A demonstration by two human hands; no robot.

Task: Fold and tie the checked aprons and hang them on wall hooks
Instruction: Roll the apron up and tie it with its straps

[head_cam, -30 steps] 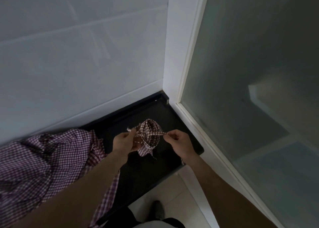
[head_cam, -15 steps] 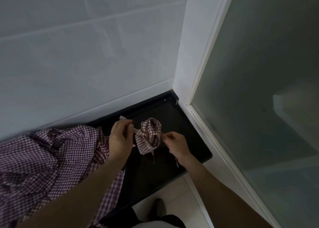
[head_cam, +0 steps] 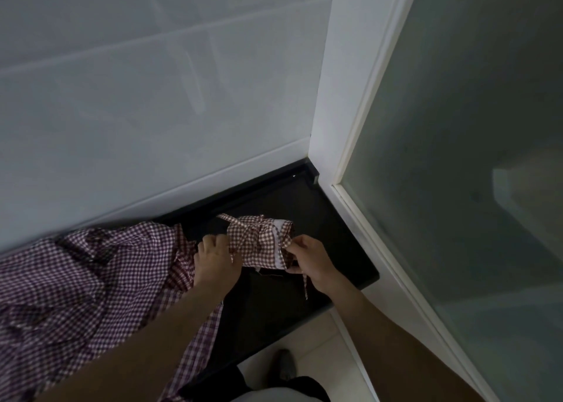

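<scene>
Fingers of my left hand (head_cam: 214, 257) and right hand (head_cam: 307, 264) pinch the folded apron bundle (head_cam: 259, 241) from either side, above the black counter (head_cam: 335, 249). I judge this keeps its tie taut for knotting.

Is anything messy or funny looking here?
A bit. A heap of checked aprons lies crumpled on the black counter, and part of it hangs over the front edge. The small folded apron bundle, held by the left hand and right hand, has a loose strap dangling. Nothing looks torn or spilled.
</scene>
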